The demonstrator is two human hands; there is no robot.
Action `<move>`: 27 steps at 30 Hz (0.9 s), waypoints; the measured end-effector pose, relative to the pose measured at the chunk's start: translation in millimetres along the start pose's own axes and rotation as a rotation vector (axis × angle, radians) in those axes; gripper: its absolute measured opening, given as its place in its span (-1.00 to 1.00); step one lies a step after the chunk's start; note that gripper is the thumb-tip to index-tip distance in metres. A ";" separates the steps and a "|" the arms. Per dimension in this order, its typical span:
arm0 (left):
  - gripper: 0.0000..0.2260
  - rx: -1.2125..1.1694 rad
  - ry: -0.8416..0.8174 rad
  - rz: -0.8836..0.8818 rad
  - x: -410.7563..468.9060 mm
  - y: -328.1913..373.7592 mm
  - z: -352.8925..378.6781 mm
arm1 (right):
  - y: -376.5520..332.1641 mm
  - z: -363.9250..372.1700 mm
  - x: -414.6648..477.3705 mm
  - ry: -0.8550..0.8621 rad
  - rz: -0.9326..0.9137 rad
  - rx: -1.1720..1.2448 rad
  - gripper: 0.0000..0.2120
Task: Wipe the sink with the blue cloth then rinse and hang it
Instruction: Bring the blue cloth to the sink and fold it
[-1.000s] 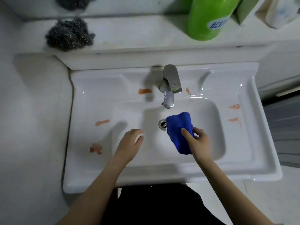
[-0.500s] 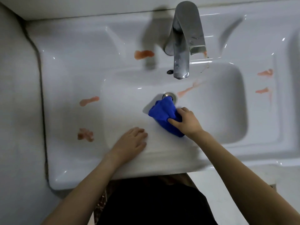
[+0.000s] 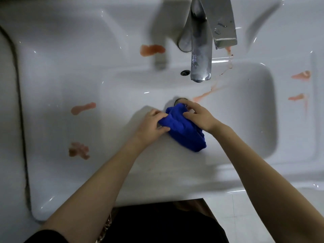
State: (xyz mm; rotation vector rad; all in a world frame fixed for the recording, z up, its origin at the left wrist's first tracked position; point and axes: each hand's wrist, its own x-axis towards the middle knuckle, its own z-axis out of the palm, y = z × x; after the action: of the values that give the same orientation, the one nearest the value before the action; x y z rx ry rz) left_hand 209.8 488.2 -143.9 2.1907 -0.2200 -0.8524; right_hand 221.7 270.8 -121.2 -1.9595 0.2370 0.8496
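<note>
- Wall [image 3: 7,137]: plain pale grey face along the left edge of the view, beside the sink [image 3: 52,181]; its texture is too blurred to tell.
- Seam [image 3: 21,120]: dark, uneven line running from top to bottom where the wall meets the sink, bending leftward near the top.
- Floor [image 3: 228,218]: pale, smooth tiles at lower right, below the sink's front edge.
- Grout line [image 3: 233,206]: thin and faint, crossing the floor tiles.
- Light: dim, cool and fairly even; the tap [image 3: 199,50] casts a broad soft shadow [image 3: 157,32] to its left, and small bright glints mark glazed edges.
</note>
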 end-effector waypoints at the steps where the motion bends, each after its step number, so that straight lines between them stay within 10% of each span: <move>1: -0.65 -0.017 0.030 0.008 2.3 -1.6 -0.6 | -1.8 -3.3 1.6 -0.032 0.010 0.005 -0.66; 18: -0.63 -0.138 0.088 -0.115 2.8 16.5 -41.2 | 3.8 -49.4 -27.8 0.133 -0.141 0.050 -0.77; 27: -0.59 0.523 0.387 0.020 23.6 -1.3 -34.3 | 29.9 -27.5 13.0 0.526 -0.231 -0.691 -0.61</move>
State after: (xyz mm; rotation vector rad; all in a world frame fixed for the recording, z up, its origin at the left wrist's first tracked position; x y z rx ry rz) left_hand 249.6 500.0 -140.0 2.7811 -0.2961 -0.3639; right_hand 229.6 234.4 -142.1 -2.7780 0.0082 0.2510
